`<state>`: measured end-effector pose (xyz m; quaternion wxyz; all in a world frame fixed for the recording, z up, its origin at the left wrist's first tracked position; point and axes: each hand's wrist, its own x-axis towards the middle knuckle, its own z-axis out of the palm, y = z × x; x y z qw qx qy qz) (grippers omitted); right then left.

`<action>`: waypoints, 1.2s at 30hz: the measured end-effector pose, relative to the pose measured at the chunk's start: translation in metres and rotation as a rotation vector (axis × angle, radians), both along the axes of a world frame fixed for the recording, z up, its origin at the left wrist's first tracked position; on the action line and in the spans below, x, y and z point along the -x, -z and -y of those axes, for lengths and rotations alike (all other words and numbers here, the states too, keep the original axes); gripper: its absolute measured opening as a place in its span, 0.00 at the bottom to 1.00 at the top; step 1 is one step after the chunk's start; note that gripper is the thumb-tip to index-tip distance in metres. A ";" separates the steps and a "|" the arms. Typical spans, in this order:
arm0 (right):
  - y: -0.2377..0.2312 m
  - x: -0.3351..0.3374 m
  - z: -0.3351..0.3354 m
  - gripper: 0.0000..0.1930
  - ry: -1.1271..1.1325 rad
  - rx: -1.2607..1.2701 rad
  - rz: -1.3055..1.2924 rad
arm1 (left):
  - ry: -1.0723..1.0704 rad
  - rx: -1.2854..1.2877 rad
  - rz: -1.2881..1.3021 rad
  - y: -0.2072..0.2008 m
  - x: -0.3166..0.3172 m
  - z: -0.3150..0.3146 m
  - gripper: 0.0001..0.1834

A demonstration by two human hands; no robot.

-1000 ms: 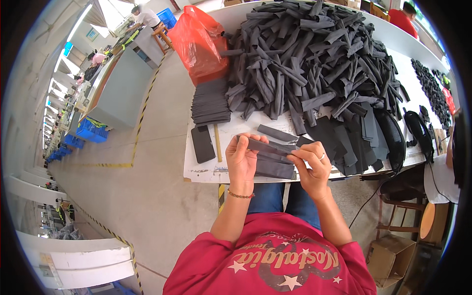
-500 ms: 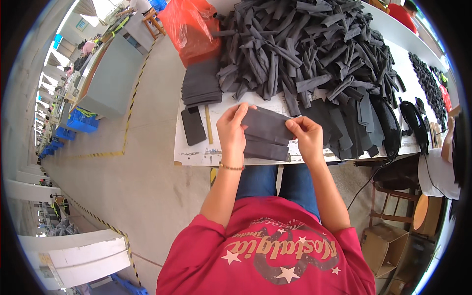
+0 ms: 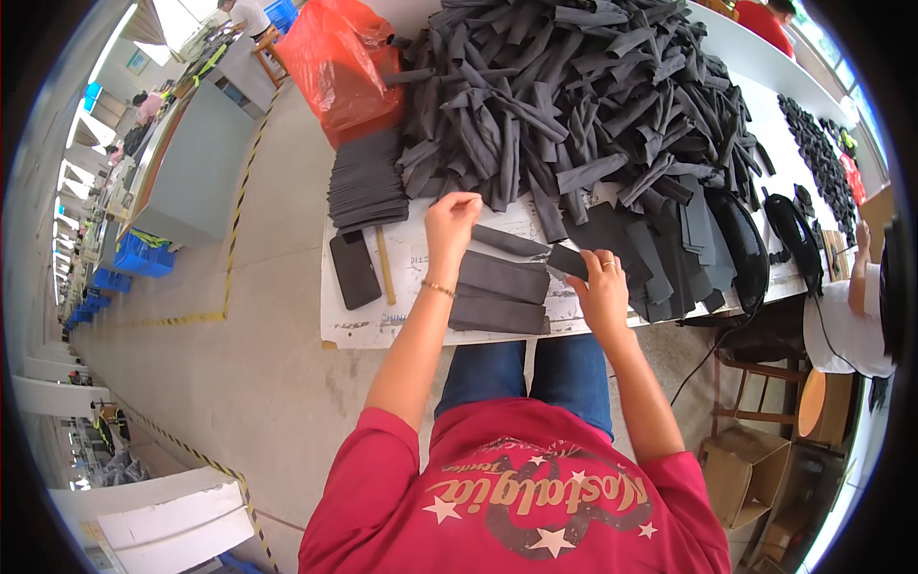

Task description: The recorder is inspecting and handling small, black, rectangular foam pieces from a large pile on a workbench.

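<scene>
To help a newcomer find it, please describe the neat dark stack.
On the white table, find the big pile. The stack lies at its left, just below the red bag in the picture; its pieces are evenly layered, not jumbled.

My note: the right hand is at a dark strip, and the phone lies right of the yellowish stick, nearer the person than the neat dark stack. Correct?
Not quite: the phone lies left of the yellowish stick, as the head view shows. The right hand is at a dark strip, and the phone is nearer than the neat dark stack.
</scene>
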<state>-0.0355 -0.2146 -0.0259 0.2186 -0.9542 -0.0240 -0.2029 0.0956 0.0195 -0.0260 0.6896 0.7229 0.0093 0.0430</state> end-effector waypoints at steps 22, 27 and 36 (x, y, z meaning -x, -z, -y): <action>-0.053 0.000 0.025 0.16 -0.017 -0.550 0.039 | 0.305 -0.169 0.030 -0.020 -0.009 0.004 0.12; -0.066 0.022 -0.001 0.17 -0.278 -0.460 0.012 | 0.233 0.526 -0.261 -0.039 0.031 0.022 0.14; -0.074 0.031 -0.022 0.21 -0.180 -0.456 0.129 | 0.203 0.748 -0.367 -0.039 0.063 0.017 0.11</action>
